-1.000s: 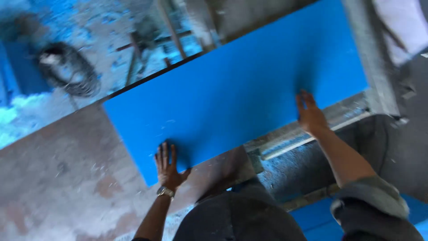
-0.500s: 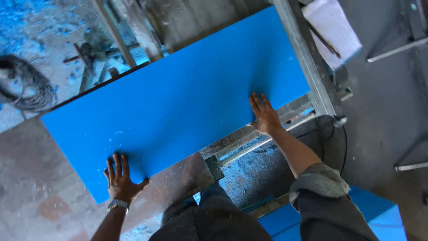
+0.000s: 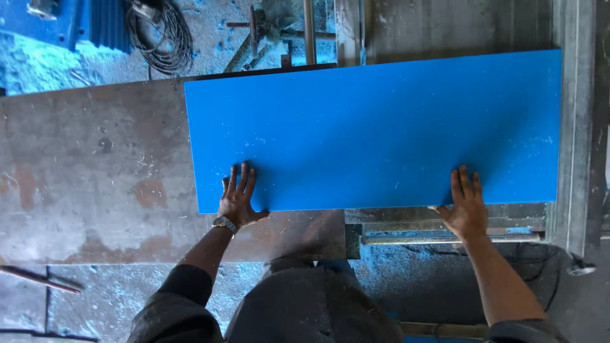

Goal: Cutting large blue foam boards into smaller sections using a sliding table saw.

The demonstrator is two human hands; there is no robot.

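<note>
Where both hands press flat, smooth blue rectangular board, worn workbench

A plain bright blue panel is lying on a rust-stained grey-brown table, black coiled cable showing beyond.

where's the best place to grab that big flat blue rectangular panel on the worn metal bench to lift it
Probably the near long edge of the big flat blue rectangular panel, coming from the person's side. It lies flat, wide and thin, so a spread two-hand hold suits it. The left hand and right hand already rest flat on that edge, far apart. By the right hand the edge overhangs the worn metal bench, leaving room for fingers underneath.
</note>
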